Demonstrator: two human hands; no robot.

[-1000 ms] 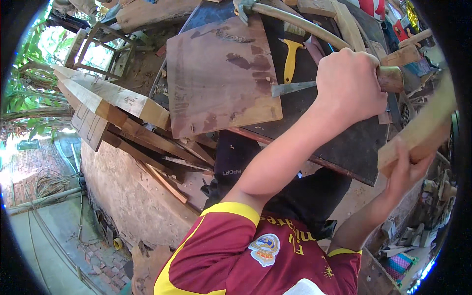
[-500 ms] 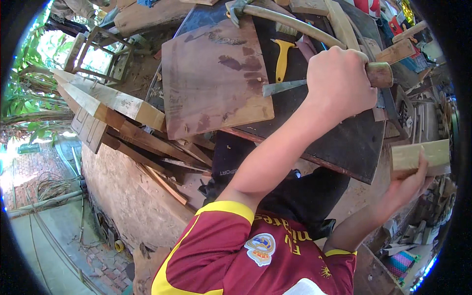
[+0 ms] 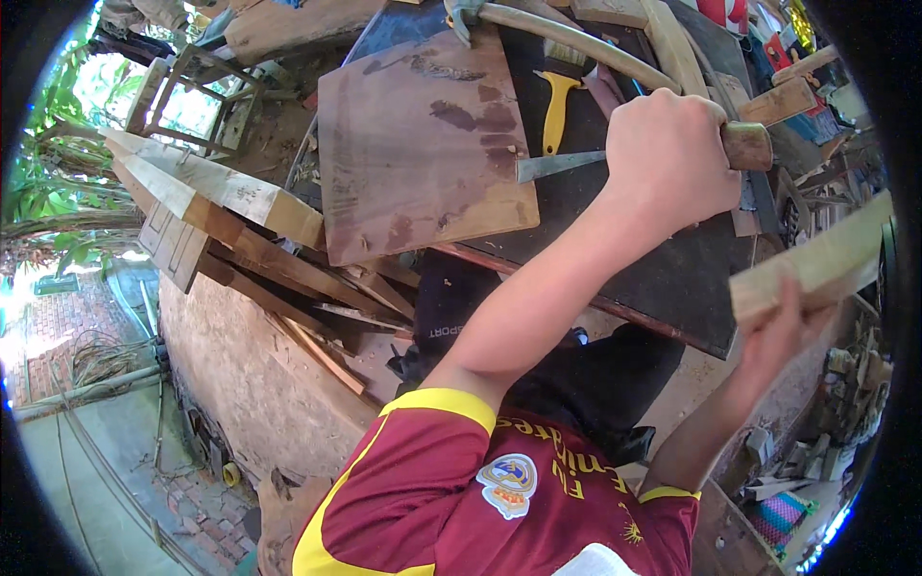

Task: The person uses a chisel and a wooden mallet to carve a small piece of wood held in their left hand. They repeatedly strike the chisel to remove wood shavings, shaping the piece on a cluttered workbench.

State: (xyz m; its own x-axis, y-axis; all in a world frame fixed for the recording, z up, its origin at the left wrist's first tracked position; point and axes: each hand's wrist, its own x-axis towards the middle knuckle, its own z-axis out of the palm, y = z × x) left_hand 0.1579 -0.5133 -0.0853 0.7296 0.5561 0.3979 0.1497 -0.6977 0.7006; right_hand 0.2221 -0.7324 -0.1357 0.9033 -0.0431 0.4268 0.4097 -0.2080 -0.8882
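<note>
Bare hands are counted at two: one left hand, one right hand. One chisel with flat steel blade and round wooden handle is listed, as are one pale rectangular wooden block, one yellow-handled flat brush and one steel-headed tool with a long curved wooden handle. One flat, stained reddish-brown wooden board, one black-topped table and one maroon jersey with yellow trim are recorded. Dark wooden slats, overlapping, cannot be counted.
</note>
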